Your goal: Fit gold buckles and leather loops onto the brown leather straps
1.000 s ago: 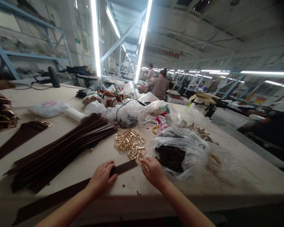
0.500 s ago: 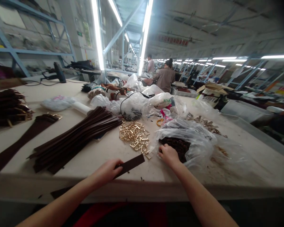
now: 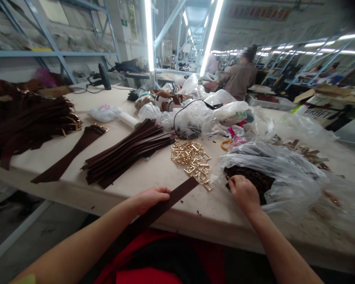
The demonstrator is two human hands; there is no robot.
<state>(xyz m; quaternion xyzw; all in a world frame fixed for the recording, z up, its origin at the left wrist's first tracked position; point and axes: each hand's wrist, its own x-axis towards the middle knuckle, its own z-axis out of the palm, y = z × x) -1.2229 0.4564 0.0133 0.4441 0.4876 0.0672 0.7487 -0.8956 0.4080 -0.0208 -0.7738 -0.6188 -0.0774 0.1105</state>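
Observation:
My left hand [image 3: 154,198] pinches a dark brown strip [image 3: 177,194], whose end points up and right over the table's front edge. At the mouth of a clear plastic bag [image 3: 298,177], my right hand [image 3: 243,191] has its fingers drawn together beside small dark pieces [image 3: 260,182]; whatever the fingertips hold is too small to make out. Between the hands and farther back lies a heap of gold rectangular buckles [image 3: 192,156]. A stack of dark brown strips [image 3: 127,152] rests left of the buckles.
A fanned strip bundle [image 3: 73,154] with a buckle and a large strip pile [image 3: 32,118] lie at the left. Orange-handled scissors [image 3: 225,145] and plastic bags [image 3: 207,114] sit behind the buckles. A person [image 3: 239,81] stands beyond the table [image 3: 106,201].
The view has turned left and down, so the table's things appear farther right. More of the strip in my left hand now shows. My right hand remains at the bag's mouth.

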